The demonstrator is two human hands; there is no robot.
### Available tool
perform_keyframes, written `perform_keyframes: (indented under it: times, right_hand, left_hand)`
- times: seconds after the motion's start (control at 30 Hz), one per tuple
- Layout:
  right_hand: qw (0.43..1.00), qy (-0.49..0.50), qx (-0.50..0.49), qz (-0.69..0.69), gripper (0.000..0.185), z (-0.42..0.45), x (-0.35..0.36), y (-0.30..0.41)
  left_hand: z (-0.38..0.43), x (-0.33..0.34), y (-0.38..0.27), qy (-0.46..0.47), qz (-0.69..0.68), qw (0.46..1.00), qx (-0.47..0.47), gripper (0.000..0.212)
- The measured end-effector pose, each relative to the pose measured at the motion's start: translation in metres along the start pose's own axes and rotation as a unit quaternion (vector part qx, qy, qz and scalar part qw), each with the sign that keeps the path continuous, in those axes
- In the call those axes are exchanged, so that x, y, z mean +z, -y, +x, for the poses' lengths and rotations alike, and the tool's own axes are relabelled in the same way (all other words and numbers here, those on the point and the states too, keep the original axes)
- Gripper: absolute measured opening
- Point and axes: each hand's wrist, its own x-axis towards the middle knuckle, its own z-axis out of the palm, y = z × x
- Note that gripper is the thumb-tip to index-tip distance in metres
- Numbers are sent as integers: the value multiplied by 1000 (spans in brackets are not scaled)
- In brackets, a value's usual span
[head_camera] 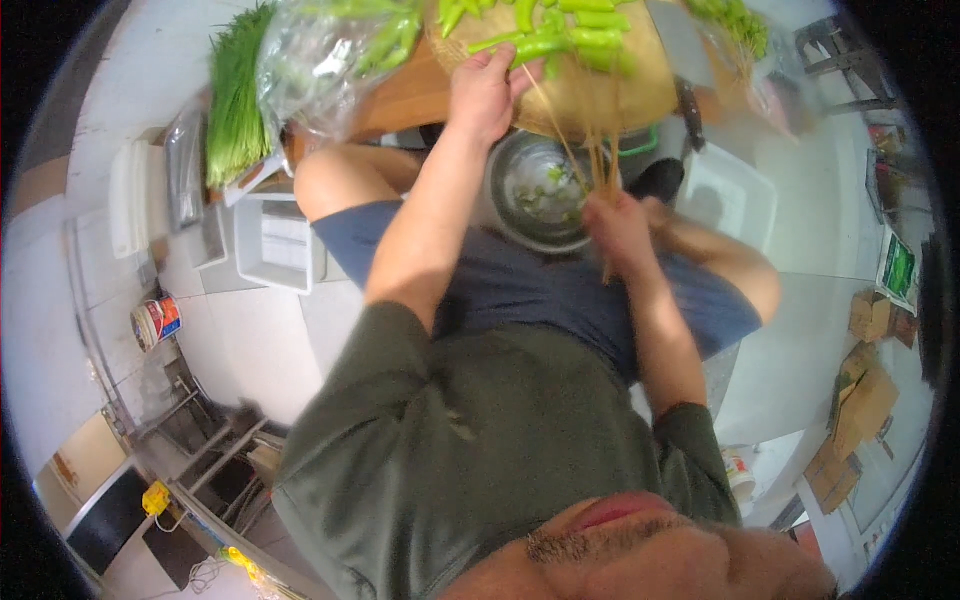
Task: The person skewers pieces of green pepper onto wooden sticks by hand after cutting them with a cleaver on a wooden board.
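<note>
Over the near left edge of a round wooden chopping board [540, 112], my left hand [484, 94] pinches the end of a long green pepper [536, 49]. Several more green peppers [600, 30] lie across the board, some side by side. My right hand [619, 229] grips a bundle of thin bamboo skewers [598, 150], blurred and pointing up across the board's edge. One skewer slants away from the rest, its tip close to my left fingers. Below the board, between my legs, a metal bowl [536, 225] holds small green pieces.
A cleaver [682, 45] lies at the board's right. Leafy greens [731, 26] are beyond it. Garlic chives [240, 112] and a clear plastic bag [307, 75] of greens lie left. White plastic bins [274, 281] [761, 217] stand at both sides; cardboard [862, 405] is far right.
</note>
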Motion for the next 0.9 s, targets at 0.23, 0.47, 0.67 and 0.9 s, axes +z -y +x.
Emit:
perform_keyframes:
  times: [0.23,0.47,0.67,0.9]
  right_hand:
    - [999,-10,2,31,10,-1,4,2]
    - [999,-6,-2,35,11,2,6,1]
    - [999,5,-9,34,12,3,5,3]
    - [999,11,-28,24,12,7,3,1]
  left_hand:
    - [-1,-1,4,-19,-10,1000,-4,25]
    - [-5,-2,11,-5,1,1000,-20,25]
    - [-16,0,19,-13,-13,999,-35,28]
    - [-19,-1,21,-30,-21,999,-40,26]
